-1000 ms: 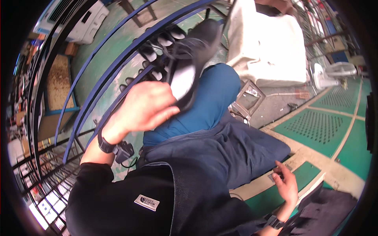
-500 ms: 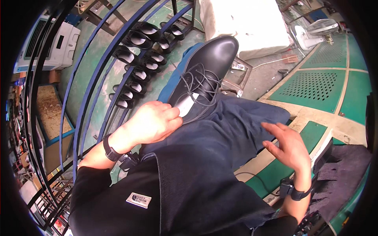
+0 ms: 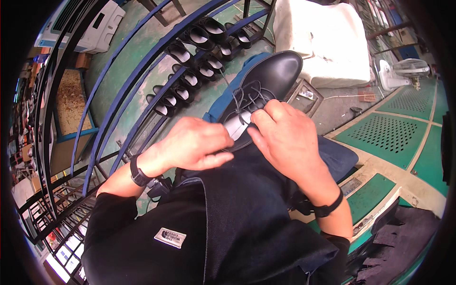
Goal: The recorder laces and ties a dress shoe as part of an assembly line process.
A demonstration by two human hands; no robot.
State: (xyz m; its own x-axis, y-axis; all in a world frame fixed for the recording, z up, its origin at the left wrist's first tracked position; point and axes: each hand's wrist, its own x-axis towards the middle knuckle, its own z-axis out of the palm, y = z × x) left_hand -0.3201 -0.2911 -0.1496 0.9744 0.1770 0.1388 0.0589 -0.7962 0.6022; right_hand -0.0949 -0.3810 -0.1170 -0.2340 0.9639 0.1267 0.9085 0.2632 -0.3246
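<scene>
A black leather lace-up shoe (image 3: 280, 69) lies across my lap, its toe pointing up and to the right. Loose dark shoelaces (image 3: 249, 92) loop over its front, and a pale insole (image 3: 236, 128) shows in the opening. My left hand (image 3: 199, 142) is closed at the shoe's heel-side edge, fingers curled against the collar. Over the near right side of the opening, beside the laces, my right hand (image 3: 285, 135) has its fingers bent inward. What lies between its thumb and forefinger is hidden.
On the left, a blue-barred rack (image 3: 142, 45) holds several black shoes (image 3: 197, 38). A white-covered block (image 3: 327, 42) stands ahead. To the right are a green perforated panel (image 3: 384, 133), a white fan (image 3: 403, 71) and dark cloth (image 3: 403, 242).
My right hand has come in from the right and reached the shoe's opening by the laces. My left hand remains at the heel side. The whole view has shifted slightly.
</scene>
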